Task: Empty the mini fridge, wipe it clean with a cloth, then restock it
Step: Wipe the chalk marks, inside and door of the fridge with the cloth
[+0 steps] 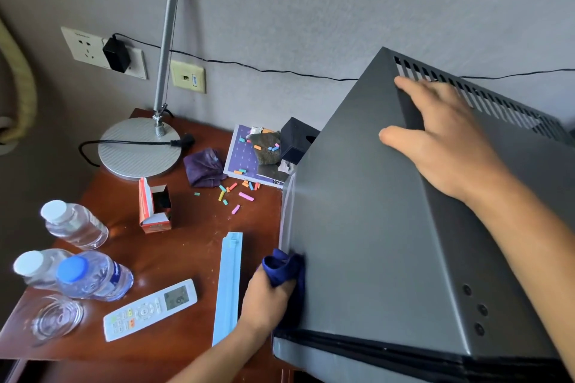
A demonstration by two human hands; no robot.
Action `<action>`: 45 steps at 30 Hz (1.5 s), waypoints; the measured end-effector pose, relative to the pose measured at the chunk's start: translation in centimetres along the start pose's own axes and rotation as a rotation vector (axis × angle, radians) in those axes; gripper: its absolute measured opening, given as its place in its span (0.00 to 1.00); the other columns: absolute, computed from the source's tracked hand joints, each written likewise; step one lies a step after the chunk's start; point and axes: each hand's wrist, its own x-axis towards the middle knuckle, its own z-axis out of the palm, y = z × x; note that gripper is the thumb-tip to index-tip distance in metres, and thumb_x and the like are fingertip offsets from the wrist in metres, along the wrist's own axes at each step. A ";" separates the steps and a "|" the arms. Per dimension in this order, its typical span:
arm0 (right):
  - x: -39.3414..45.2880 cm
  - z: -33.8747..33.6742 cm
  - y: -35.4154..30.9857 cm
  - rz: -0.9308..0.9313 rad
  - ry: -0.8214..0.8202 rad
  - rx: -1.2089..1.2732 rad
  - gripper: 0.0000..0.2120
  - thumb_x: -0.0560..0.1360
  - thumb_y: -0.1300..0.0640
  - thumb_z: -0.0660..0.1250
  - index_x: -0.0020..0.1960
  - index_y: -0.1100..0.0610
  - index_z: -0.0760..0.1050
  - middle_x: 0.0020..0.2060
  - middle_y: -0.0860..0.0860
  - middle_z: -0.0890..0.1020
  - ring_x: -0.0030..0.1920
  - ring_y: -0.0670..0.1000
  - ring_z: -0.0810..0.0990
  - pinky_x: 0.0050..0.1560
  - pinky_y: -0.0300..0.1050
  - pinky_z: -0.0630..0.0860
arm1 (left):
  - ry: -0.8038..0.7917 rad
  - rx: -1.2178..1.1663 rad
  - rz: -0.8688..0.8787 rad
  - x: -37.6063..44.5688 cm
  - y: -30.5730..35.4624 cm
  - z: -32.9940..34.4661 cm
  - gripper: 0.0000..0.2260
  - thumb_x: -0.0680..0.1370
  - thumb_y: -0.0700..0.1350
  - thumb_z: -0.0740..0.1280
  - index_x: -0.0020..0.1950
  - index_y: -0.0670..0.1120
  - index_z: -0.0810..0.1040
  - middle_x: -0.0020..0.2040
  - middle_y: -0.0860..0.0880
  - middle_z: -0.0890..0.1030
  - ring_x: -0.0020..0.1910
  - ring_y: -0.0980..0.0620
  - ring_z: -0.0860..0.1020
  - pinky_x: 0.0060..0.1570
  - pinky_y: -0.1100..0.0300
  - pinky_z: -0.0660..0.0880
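- Wiping step: left hand point(267, 298) clenches cloth point(284, 266) against fridge point(367, 227) left wall.
- Right hand point(448, 137) flat, released, atop fridge.
- Next, likely: restock bottles point(93, 277) lying left of fridge.

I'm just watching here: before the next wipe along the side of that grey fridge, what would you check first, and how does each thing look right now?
1. Cloth in hand: ok. The left hand has a firm grip on the blue cloth.
2. Cloth on the surface: ok. It presses against the mini fridge at its left side.
3. Fridge steadied: ok. The right hand lies flat on top, near the vent slots.
4. Fridge emptied: cannot tell. The inside is out of view.
5. Room beside the wiping hand: not ok. The light blue strip lies close to it on the wooden table.
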 end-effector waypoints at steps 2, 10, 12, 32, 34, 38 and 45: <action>-0.1 0.0 0.0 0.004 0.001 0.002 0.44 0.64 0.36 0.60 0.79 0.40 0.58 0.76 0.42 0.63 0.78 0.53 0.59 0.77 0.58 0.60 | 0.016 0.043 0.038 -0.9 -0.2 0.1 0.14 0.70 0.59 0.71 0.45 0.49 0.79 0.39 0.53 0.84 0.36 0.54 0.81 0.42 0.52 0.79; -0.2 -0.1 -0.2 0.004 0.000 0.004 0.42 0.65 0.38 0.61 0.79 0.39 0.59 0.76 0.42 0.63 0.78 0.52 0.60 0.77 0.57 0.60 | -0.036 0.307 -0.195 9.1 -2.3 -1.0 0.04 0.79 0.45 0.66 0.52 0.46 0.77 0.46 0.45 0.83 0.48 0.42 0.83 0.53 0.50 0.80; -0.1 -0.1 -0.3 0.012 -0.003 0.002 0.43 0.65 0.38 0.61 0.80 0.40 0.58 0.76 0.42 0.63 0.78 0.51 0.59 0.78 0.57 0.60 | -0.052 0.308 -0.213 9.4 -2.4 -1.0 0.02 0.80 0.44 0.66 0.50 0.47 0.76 0.47 0.45 0.83 0.49 0.42 0.83 0.53 0.51 0.80; -0.5 -0.5 -1.3 -0.002 -0.022 -0.046 0.43 0.65 0.41 0.60 0.81 0.44 0.58 0.73 0.46 0.64 0.76 0.48 0.59 0.78 0.54 0.56 | -0.129 0.300 -0.199 12.4 -2.4 -1.7 0.05 0.80 0.40 0.67 0.56 0.43 0.76 0.49 0.44 0.83 0.50 0.43 0.82 0.53 0.52 0.78; -0.7 -0.6 -1.4 -0.002 -0.022 -0.048 0.44 0.65 0.41 0.60 0.81 0.44 0.58 0.73 0.46 0.64 0.76 0.48 0.58 0.78 0.54 0.56 | -0.121 0.242 -0.208 11.5 -1.7 -1.8 0.04 0.80 0.38 0.67 0.54 0.40 0.78 0.46 0.43 0.83 0.49 0.43 0.82 0.52 0.50 0.80; -0.8 -0.7 -1.4 -0.001 -0.044 -0.045 0.44 0.65 0.41 0.60 0.81 0.42 0.56 0.73 0.44 0.62 0.75 0.46 0.56 0.78 0.53 0.54 | -0.090 0.049 -0.039 8.4 1.7 -1.2 0.04 0.79 0.33 0.67 0.48 0.39 0.81 0.38 0.49 0.85 0.40 0.52 0.83 0.39 0.63 0.77; -0.9 -0.8 -1.7 0.005 -0.052 -0.038 0.43 0.66 0.40 0.59 0.81 0.41 0.56 0.75 0.43 0.61 0.73 0.44 0.56 0.78 0.52 0.54 | -0.072 -0.003 0.058 10.0 3.3 -0.8 0.06 0.79 0.34 0.68 0.44 0.43 0.79 0.35 0.55 0.83 0.38 0.53 0.80 0.39 0.62 0.76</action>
